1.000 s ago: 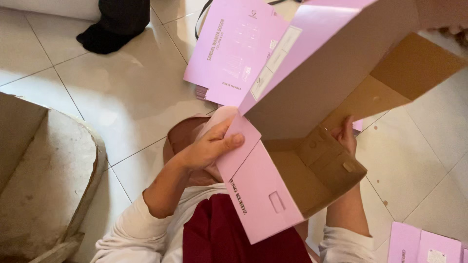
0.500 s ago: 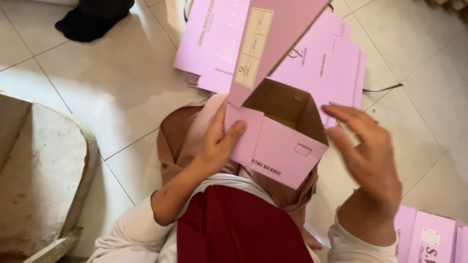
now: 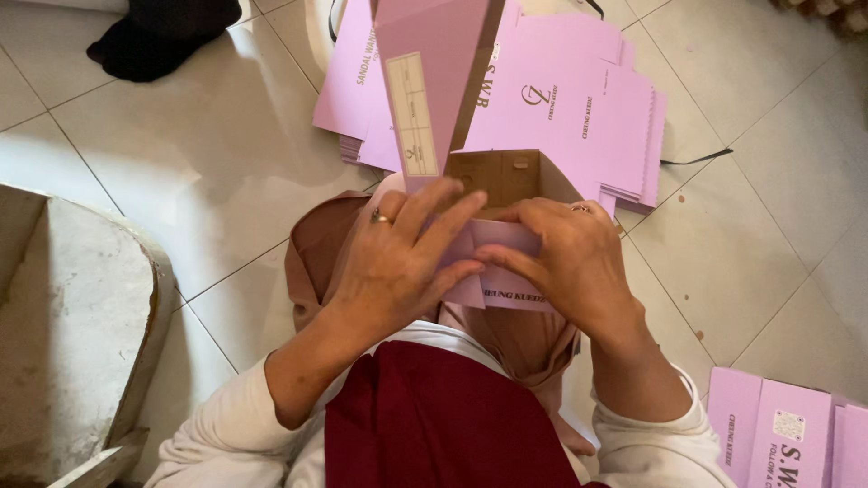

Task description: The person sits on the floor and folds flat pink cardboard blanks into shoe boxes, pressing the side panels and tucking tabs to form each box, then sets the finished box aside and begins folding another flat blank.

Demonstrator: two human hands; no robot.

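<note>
A pink cardboard box point(image 3: 493, 185), brown inside, rests on my lap with its lid flap standing up. My left hand point(image 3: 398, 258), with a ring, presses on the box's near pink flap from the left. My right hand point(image 3: 565, 258), also ringed, presses on the same flap from the right, fingertips meeting the left hand's. Both hands grip the front wall of the box.
A stack of flat pink box blanks point(image 3: 579, 108) lies on the tiled floor beyond the box. More folded pink boxes point(image 3: 787, 434) sit at the lower right. A grey concrete step point(image 3: 63, 334) is at the left. A dark cloth point(image 3: 167, 32) and a black cable point(image 3: 696, 161) lie on the floor.
The box has turned upright with its lid raised. My right hand came in from the right and now presses the front flap together with my left hand.
</note>
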